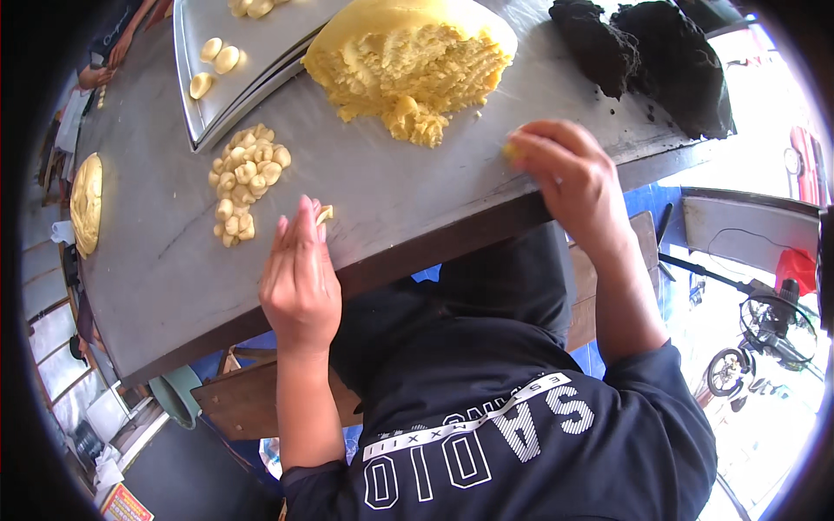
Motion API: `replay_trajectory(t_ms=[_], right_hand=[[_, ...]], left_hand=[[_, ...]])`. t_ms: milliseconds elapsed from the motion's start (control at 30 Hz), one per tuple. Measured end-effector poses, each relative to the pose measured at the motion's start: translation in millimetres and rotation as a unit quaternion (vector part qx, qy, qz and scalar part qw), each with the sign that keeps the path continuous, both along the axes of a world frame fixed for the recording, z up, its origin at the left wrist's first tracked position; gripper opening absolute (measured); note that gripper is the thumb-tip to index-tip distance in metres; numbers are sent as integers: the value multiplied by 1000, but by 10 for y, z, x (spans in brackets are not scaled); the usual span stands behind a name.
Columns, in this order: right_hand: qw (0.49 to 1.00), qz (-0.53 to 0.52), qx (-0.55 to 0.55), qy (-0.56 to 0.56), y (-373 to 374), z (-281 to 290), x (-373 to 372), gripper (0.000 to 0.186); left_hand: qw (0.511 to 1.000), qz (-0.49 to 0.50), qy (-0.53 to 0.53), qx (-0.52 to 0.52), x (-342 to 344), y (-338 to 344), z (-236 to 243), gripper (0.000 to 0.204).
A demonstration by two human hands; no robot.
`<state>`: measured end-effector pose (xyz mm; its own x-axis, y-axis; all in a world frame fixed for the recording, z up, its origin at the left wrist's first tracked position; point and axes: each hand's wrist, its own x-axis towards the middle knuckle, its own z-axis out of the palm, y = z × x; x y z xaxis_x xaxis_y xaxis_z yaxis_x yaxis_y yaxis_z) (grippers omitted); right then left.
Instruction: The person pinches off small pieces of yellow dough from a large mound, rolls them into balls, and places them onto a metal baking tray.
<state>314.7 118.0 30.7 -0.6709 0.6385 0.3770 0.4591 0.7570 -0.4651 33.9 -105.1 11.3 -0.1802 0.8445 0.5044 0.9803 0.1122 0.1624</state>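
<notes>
My left hand (301, 291) is above the table's near side, its fingers together and slightly curled. A small piece of pale dough (325, 214) shows at its thumb side, held by the fingers. Beside it lies a heap of small pale dough balls (248, 169). My right hand (573, 178) is over the table edge, pinching a small yellow lump (510, 151) between thumb and fingertips. Farther back sits a big mound of yellow, crumbly paste (408, 65), its near face broken away. The right hand is to the right of this mound, apart from it.
A metal tray (196, 113) with filled-looking dough balls (227, 60) stands at the back left. A flat dough slab (88, 204) lies at the left end of the grey table (165, 286). Black, crumbly masses (673, 65) lie at the back right. Another person's hand (94, 76) works far left.
</notes>
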Motion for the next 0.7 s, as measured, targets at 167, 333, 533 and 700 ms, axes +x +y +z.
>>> replay_trajectory(t_ms=[167, 333, 533, 700], right_hand=[[996, 89, -14, 16, -42, -27, -165, 19], [994, 54, 98, 9, 154, -129, -439, 15], [972, 219, 48, 73, -467, -4, -1122, 23], [972, 218, 38, -80, -632, -61, -1324, 20]], left_hand=[[995, 65, -54, 57, 112, 161, 41, 38], [1000, 15, -15, 5, 94, 49, -41, 37], [742, 173, -606, 227, -117, 60, -26, 40], [698, 170, -660, 220, -259, -27, -90, 38]])
